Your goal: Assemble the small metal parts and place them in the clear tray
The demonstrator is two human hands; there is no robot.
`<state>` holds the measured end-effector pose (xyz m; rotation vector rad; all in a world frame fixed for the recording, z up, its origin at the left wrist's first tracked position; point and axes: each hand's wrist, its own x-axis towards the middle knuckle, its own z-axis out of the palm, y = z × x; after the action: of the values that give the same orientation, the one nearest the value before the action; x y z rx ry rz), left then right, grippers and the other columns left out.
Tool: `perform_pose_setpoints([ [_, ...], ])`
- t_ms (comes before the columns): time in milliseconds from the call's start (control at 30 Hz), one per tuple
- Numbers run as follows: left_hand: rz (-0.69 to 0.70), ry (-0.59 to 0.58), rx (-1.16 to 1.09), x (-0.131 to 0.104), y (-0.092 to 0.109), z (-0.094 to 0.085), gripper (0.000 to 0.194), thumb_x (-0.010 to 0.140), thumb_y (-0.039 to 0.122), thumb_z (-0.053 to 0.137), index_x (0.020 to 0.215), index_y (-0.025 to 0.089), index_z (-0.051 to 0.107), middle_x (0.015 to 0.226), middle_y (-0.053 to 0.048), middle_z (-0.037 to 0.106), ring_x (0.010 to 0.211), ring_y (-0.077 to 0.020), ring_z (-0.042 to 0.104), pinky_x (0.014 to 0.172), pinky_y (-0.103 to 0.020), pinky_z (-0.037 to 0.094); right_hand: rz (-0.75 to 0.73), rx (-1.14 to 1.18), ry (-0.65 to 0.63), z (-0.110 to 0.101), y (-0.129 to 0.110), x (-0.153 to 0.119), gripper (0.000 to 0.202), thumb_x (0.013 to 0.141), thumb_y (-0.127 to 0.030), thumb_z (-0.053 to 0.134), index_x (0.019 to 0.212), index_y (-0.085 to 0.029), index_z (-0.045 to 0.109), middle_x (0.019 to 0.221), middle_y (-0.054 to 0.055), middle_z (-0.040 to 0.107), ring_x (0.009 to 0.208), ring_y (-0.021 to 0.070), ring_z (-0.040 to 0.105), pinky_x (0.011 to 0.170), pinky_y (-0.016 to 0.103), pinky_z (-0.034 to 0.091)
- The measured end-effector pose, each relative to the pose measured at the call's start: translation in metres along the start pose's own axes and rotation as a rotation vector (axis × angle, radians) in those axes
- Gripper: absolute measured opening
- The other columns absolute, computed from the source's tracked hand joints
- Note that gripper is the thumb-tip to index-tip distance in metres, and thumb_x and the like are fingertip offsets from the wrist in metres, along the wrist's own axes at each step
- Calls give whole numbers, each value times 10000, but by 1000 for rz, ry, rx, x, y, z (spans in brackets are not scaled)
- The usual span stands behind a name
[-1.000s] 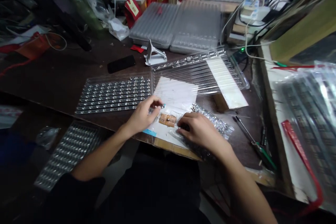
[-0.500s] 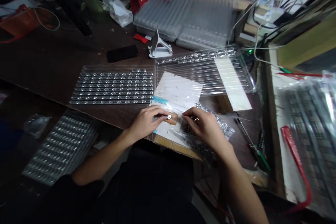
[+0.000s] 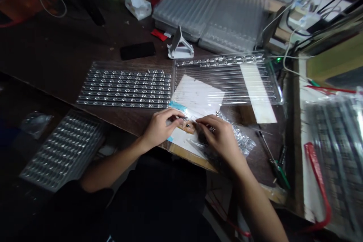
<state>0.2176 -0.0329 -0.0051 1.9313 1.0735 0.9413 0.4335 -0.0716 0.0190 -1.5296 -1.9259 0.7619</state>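
Observation:
My left hand [image 3: 162, 125] pinches a small metal part [image 3: 185, 118] at the left end of a small orange-brown block [image 3: 187, 127]. A small round metal piece shows on top of that block. My right hand [image 3: 217, 131] is closed at the block's right side, thumb and forefinger together; what they hold is too small to make out. Beneath the block lies a white sheet [image 3: 198, 92] with blue tape. A plastic bag of small shiny parts [image 3: 246, 140] lies partly under my right hand.
A tray filled with metal strips [image 3: 124, 87] lies left, a partly filled clear tray [image 3: 227, 73] behind. A phone [image 3: 138, 50], white stand [image 3: 180, 47] and stacked clear trays [image 3: 187, 3] are farther back. Green-handled screwdriver [image 3: 280, 174] at right.
The head view has shifted slightly. My left fingers have moved over the block's left end, and a round metal piece now shows on the block. My right hand stays beside it.

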Motion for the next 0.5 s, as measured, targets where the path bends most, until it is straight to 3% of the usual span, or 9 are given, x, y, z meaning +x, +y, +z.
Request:
perform_pose_setpoints([
  [167, -94, 67, -34, -2, 1, -2, 124, 905, 247, 607, 981, 185, 685, 972, -54, 743, 900, -184, 690, 801, -291, 548, -64, -67, -106, 15, -5, 1, 250, 934, -148, 509, 1059, -212, 714, 1014, 63, 734, 884, 185, 691, 796, 288, 539],
  [367, -95, 70, -51, -2, 2, -1, 114, 899, 220, 606, 976, 178, 678, 963, -51, 735, 887, -175, 683, 805, -282, 536, -178, -434, -188, 24, -14, -4, 283, 980, -142, 460, 1129, -203, 693, 1056, 89, 706, 899, 222, 647, 796, 325, 497],
  [500, -93, 85, -61, -2, 1, -1, 105, 902, 224, 602, 967, 180, 672, 961, -50, 729, 885, -173, 675, 804, -279, 533, -191, -439, -196, 26, -17, -1, 303, 997, -180, 456, 1243, -196, 634, 1098, 86, 700, 914, 228, 634, 796, 335, 480],
])
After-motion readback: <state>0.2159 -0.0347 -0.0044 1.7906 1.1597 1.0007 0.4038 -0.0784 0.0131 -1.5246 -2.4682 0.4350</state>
